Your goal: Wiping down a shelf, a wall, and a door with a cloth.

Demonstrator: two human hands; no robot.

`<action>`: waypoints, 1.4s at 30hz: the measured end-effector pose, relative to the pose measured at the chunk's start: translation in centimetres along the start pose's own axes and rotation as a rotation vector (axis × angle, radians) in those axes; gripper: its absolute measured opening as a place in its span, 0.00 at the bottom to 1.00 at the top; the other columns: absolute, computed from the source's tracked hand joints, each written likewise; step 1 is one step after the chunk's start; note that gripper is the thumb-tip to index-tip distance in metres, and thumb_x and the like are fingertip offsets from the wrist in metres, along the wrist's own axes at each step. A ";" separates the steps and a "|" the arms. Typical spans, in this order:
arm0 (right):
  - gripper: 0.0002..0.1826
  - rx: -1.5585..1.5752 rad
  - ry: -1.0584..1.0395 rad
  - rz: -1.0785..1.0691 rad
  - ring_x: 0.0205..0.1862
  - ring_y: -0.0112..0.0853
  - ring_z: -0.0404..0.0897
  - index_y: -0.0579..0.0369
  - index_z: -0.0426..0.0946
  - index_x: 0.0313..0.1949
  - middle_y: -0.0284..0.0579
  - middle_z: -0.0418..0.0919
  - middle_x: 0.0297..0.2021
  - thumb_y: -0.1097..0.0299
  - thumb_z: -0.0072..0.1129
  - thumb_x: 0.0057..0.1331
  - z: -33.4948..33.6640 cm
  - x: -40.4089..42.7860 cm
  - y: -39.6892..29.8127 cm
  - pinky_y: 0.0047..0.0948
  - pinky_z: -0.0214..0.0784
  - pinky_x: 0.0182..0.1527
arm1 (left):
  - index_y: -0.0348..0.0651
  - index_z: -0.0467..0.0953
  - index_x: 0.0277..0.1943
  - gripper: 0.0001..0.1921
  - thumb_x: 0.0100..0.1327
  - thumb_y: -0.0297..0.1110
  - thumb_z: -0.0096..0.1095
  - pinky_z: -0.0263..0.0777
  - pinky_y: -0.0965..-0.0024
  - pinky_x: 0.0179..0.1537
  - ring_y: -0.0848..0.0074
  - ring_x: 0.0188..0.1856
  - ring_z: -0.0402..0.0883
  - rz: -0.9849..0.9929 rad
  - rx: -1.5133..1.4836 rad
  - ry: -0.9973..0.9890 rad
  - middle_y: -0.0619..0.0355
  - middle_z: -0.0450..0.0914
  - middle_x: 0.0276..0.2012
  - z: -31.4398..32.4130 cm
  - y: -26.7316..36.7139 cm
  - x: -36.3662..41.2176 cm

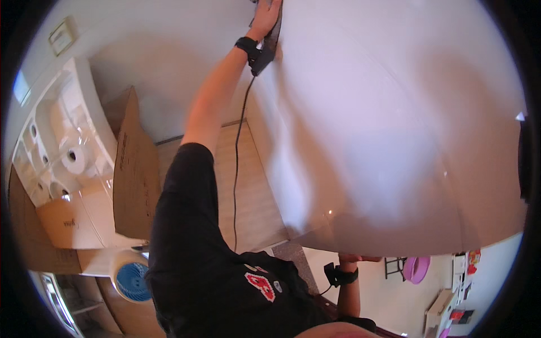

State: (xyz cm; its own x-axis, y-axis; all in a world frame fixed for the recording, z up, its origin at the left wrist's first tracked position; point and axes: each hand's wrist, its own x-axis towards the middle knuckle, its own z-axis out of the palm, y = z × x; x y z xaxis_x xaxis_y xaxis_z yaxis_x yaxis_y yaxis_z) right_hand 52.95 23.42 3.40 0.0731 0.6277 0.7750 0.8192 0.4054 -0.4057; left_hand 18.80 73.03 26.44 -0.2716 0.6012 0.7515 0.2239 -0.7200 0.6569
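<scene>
A large glossy white panel (380,126) fills the upper right, with its near edge curving across in front of me. My left hand (267,19) reaches far up to a dark strip (277,36) beside the panel; the fingertips are cut off by the frame's top. A black wrist device (261,61) with a cable (236,169) is strapped to that arm. At the near edge, my right hand (359,258) holds the panel, its fingers partly hidden by it. Another black wrist device (338,275) sits on the right wrist.
An open cardboard box (135,181) at left holds white moulded packing (72,126) and rolls (76,159). Below it is a blue-faced round fan (133,281). A pink basin (416,269) stands at lower right, near a low cabinet (437,310). Pale wall borders the wood-look floor (253,190).
</scene>
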 end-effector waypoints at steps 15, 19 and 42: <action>0.21 -0.016 -0.433 0.490 0.52 0.40 0.72 0.55 0.70 0.56 0.46 0.74 0.53 0.56 0.47 0.68 -2.4 -7.3 7.5 0.41 0.64 0.55 | 0.30 0.60 0.64 0.36 0.71 0.58 0.32 0.53 0.69 0.64 0.65 0.62 0.64 -0.647 -0.284 -0.082 0.50 0.67 0.61 -1.9 -11.3 -18.7; 0.22 -0.287 -0.598 0.384 0.52 0.40 0.72 0.55 0.70 0.55 0.46 0.73 0.53 0.55 0.46 0.69 -1.5 -8.8 9.3 0.42 0.64 0.55 | 0.28 0.61 0.61 0.32 0.71 0.53 0.37 0.57 0.67 0.60 0.65 0.57 0.66 -0.087 -0.164 -0.023 0.49 0.70 0.56 -0.8 -3.1 -4.6; 0.29 -0.226 0.159 -0.230 0.65 0.43 0.57 0.58 0.59 0.61 0.51 0.62 0.61 0.49 0.35 0.70 -0.2 2.9 1.3 0.49 0.50 0.64 | 0.30 0.59 0.64 0.36 0.70 0.58 0.34 0.55 0.69 0.62 0.67 0.60 0.65 -0.490 -0.312 -0.164 0.51 0.66 0.61 -1.0 -2.6 -13.4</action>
State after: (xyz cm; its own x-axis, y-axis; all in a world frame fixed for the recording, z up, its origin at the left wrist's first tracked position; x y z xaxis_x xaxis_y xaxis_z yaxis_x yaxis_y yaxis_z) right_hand 54.30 25.62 5.23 -0.0551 0.4189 0.9063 0.9282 0.3559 -0.1081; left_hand 20.96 66.52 14.61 -0.1198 0.9165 0.3816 -0.1830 -0.3981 0.8989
